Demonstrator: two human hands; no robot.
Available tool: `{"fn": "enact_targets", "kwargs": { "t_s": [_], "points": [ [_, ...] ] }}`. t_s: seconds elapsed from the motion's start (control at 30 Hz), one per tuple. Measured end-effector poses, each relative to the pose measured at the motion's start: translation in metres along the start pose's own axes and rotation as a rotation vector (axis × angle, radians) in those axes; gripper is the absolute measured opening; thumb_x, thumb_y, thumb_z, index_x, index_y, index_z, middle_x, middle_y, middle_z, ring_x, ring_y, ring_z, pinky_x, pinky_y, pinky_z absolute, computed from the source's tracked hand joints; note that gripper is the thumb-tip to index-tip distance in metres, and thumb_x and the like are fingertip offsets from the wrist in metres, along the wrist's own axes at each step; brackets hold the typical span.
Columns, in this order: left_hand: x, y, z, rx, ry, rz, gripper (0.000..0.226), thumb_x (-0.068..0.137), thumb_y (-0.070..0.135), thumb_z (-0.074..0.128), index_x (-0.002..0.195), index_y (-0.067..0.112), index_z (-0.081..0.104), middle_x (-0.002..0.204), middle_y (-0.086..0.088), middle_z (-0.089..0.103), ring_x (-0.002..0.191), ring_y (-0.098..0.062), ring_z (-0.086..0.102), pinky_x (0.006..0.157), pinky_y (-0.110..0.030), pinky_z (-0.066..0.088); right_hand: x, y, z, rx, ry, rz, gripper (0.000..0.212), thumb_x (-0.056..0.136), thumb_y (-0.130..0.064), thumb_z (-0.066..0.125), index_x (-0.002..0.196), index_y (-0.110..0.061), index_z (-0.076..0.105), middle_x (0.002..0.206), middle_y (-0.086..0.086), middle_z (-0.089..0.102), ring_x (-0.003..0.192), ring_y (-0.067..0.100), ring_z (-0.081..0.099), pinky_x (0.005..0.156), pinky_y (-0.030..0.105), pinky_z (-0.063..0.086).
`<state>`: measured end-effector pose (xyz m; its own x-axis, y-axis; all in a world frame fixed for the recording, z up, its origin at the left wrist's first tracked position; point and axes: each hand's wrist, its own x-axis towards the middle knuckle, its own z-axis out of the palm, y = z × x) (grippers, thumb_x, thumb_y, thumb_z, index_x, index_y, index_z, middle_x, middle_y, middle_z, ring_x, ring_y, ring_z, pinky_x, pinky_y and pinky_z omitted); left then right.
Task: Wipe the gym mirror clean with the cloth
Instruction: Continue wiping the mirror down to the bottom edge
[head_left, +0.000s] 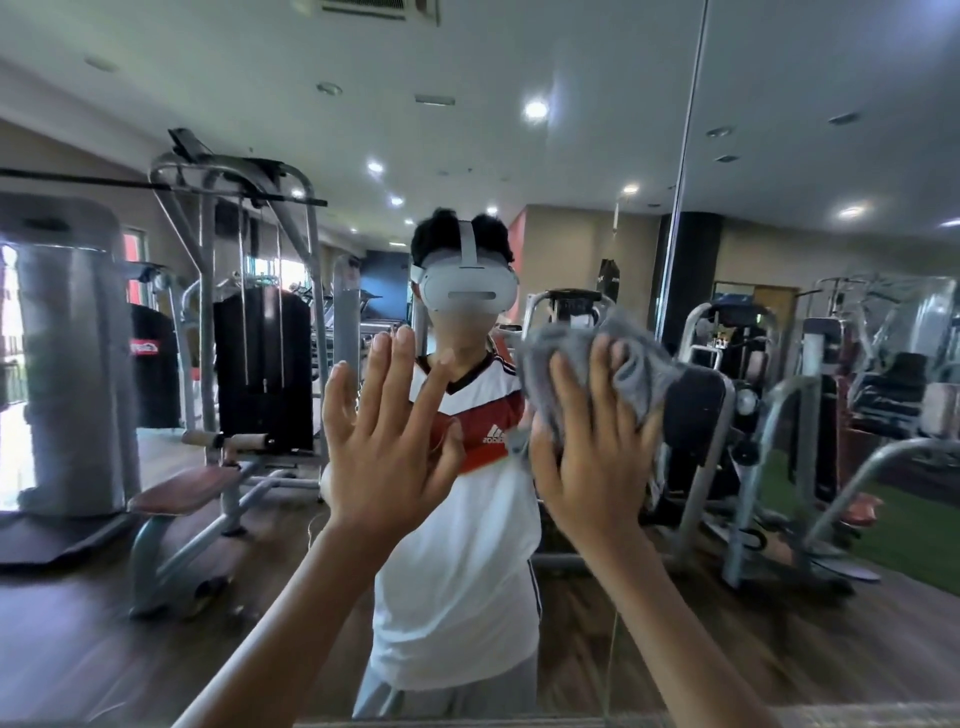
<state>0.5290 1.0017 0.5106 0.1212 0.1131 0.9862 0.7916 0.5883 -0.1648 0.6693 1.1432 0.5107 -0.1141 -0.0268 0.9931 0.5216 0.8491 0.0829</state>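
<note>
The gym mirror (571, 171) fills nearly the whole view and reflects the gym and the person wearing the headset. My right hand (597, 441) is raised with straight fingers and presses a crumpled grey cloth (639, 364) flat against the glass, right of centre at chest height. The cloth bulges out above and to the right of my fingers. My left hand (384, 441) is up beside it, fingers straight and spread, its palm toward the glass and holding nothing. Whether the left palm touches the glass is unclear.
A vertical seam (688, 130) between mirror panels runs down just right of the cloth. Reflected weight machines and a bench (176, 493) appear at left and right. A narrow ledge (571, 719) shows along the mirror's bottom edge.
</note>
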Motion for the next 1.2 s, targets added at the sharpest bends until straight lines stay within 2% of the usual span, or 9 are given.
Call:
{"fn": "enact_targets", "kwargs": {
  "t_s": [0.1, 0.17, 0.33, 0.43, 0.57, 0.8, 0.9, 1.07, 1.2],
  "points": [
    [-0.001, 0.001, 0.001, -0.010, -0.008, -0.003, 0.058, 0.097, 0.039, 0.046, 0.149, 0.013, 0.046, 0.159, -0.020, 0.032, 0.149, -0.035, 0.030, 0.120, -0.058, 0.016, -0.051, 0.022, -0.009, -0.047, -0.117, -0.208, 0.058, 0.101, -0.052, 0.031, 0.153, -0.026, 0.028, 0.166, 0.003, 0.010, 0.152, 0.024, 0.016, 0.119, 0.057, 0.014],
    [-0.002, 0.004, 0.001, -0.002, -0.016, -0.013, 0.059, 0.096, 0.038, 0.046, 0.149, 0.012, 0.046, 0.159, -0.021, 0.031, 0.149, -0.037, 0.030, 0.119, -0.061, 0.018, -0.039, 0.044, -0.014, -0.044, -0.116, -0.105, 0.060, 0.102, -0.057, 0.022, 0.154, -0.027, 0.023, 0.167, -0.001, 0.001, 0.153, 0.021, 0.007, 0.120, 0.057, 0.011],
    [0.001, 0.004, 0.000, 0.011, -0.012, -0.001, 0.056, 0.098, 0.039, 0.042, 0.146, 0.011, 0.050, 0.158, -0.022, 0.033, 0.148, -0.037, 0.031, 0.119, -0.061, 0.019, 0.067, 0.043, -0.013, -0.064, 0.009, 0.251, 0.064, 0.102, -0.058, 0.020, 0.157, -0.025, 0.018, 0.165, 0.015, 0.012, 0.152, 0.030, 0.012, 0.120, 0.057, 0.002],
    [0.002, 0.002, -0.001, 0.004, -0.003, 0.000, 0.056, 0.098, 0.040, 0.044, 0.146, 0.012, 0.051, 0.158, -0.020, 0.034, 0.149, -0.035, 0.031, 0.120, -0.058, 0.017, 0.068, 0.017, -0.006, -0.062, -0.007, 0.117, 0.065, 0.102, -0.056, 0.023, 0.157, -0.021, 0.022, 0.165, 0.014, 0.010, 0.152, 0.029, 0.011, 0.120, 0.056, 0.001],
    [0.002, -0.001, -0.003, -0.049, -0.004, 0.007, 0.056, 0.096, 0.040, 0.048, 0.144, 0.012, 0.054, 0.158, -0.020, 0.035, 0.149, -0.034, 0.031, 0.119, -0.057, 0.017, -0.003, 0.021, -0.013, -0.100, -0.146, -0.271, 0.066, 0.098, -0.051, 0.038, 0.158, -0.027, 0.022, 0.166, 0.008, 0.012, 0.153, 0.026, 0.011, 0.120, 0.058, 0.012],
    [0.035, 0.001, -0.011, -0.064, -0.042, -0.021, 0.053, 0.090, 0.044, 0.047, 0.131, 0.015, 0.066, 0.141, -0.017, 0.044, 0.132, -0.033, 0.038, 0.113, -0.044, 0.015, 0.087, 0.056, -0.021, -0.060, -0.001, 0.155, 0.061, 0.100, -0.046, 0.029, 0.156, -0.029, 0.010, 0.165, 0.011, 0.014, 0.152, 0.021, 0.005, 0.120, 0.056, 0.006],
    [0.063, 0.000, -0.012, -0.062, -0.039, -0.014, 0.055, 0.089, 0.044, 0.047, 0.130, 0.013, 0.065, 0.137, -0.018, 0.053, 0.128, -0.031, 0.041, 0.106, -0.048, 0.024, 0.108, 0.036, -0.015, -0.080, 0.029, 0.081, 0.059, 0.102, -0.048, 0.027, 0.156, -0.024, 0.023, 0.164, 0.013, 0.020, 0.151, 0.028, 0.016, 0.121, 0.057, 0.006],
    [0.063, -0.014, -0.003, 0.000, 0.021, 0.067, 0.056, 0.093, 0.042, 0.045, 0.137, 0.010, 0.061, 0.150, -0.022, 0.046, 0.142, -0.033, 0.034, 0.112, -0.054, 0.023, 0.021, 0.044, -0.018, -0.081, -0.145, -0.327, 0.059, 0.102, -0.051, 0.028, 0.156, -0.029, 0.022, 0.167, 0.002, 0.009, 0.152, 0.025, 0.015, 0.119, 0.060, 0.011],
    [0.063, -0.008, -0.002, 0.050, -0.002, 0.070, 0.063, 0.095, 0.043, 0.042, 0.146, 0.008, 0.050, 0.160, -0.022, 0.029, 0.151, -0.033, 0.023, 0.120, -0.053, 0.014, 0.062, 0.067, -0.019, -0.074, -0.041, -0.102, 0.055, 0.105, -0.049, 0.015, 0.155, -0.027, 0.019, 0.165, 0.008, 0.013, 0.152, 0.023, 0.009, 0.121, 0.055, 0.007]
  ]
}}
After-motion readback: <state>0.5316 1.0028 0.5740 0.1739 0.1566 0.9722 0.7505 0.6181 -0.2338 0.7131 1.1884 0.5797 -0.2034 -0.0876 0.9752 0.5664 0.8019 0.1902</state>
